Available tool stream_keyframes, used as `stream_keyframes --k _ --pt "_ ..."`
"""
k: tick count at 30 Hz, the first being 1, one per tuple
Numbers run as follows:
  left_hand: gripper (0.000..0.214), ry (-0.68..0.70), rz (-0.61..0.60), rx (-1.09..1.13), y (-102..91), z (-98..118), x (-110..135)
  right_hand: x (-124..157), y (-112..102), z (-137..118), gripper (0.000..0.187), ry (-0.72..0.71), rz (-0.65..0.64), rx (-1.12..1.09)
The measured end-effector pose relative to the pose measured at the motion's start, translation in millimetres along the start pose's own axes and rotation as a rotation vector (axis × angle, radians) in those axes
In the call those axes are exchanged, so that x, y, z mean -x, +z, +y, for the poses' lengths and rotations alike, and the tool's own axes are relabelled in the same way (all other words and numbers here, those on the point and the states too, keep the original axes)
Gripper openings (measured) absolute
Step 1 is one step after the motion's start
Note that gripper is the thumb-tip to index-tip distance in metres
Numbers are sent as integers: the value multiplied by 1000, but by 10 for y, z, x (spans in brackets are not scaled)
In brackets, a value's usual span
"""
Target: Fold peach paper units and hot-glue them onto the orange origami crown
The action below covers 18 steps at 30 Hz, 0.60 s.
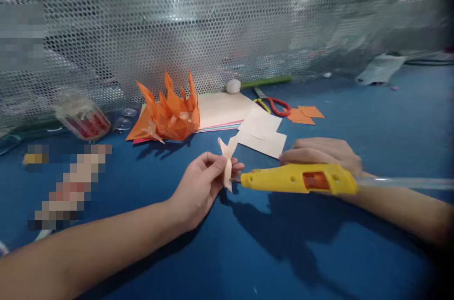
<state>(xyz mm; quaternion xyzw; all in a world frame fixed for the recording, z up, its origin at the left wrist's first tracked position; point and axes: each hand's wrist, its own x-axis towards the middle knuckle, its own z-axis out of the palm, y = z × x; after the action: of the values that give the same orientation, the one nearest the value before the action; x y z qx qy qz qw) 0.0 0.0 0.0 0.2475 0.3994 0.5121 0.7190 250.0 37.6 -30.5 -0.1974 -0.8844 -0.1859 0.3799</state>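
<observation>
In the head view, the left hand point(196, 186) pinches a folded pale paper point(228, 167) between thumb and fingers just above the blue table point(227, 262), while the right hand point(322, 151), fingers curled behind a yellow glue gun point(273, 178), grips it with its nozzle point(236, 180) at the paper's lower part, contact unclear.

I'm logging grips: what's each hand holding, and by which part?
Left hand: folded pale paper, pinched midway between thumb and fingers. Right hand: yellow hot glue gun, held from its far side, exact grip hidden.
</observation>
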Motion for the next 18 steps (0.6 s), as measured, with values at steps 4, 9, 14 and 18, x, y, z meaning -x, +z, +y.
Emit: stream_keyframes --k 4,9,14,18 --pt "44 1 -9 -5 -48 -1 -32 -54 20 6 23 -20 -18 -24" --pt "43 12 -23 10 -61 -6 -41 -68 -5 -6 13 -29 -41 -117" --pt "39 42 -84 17 -94 -13 -42 -7 3 34 6 233 86 -110" --pt "33 69 -158 13 -119 -3 -49 12 -13 267 22 655 179 18"
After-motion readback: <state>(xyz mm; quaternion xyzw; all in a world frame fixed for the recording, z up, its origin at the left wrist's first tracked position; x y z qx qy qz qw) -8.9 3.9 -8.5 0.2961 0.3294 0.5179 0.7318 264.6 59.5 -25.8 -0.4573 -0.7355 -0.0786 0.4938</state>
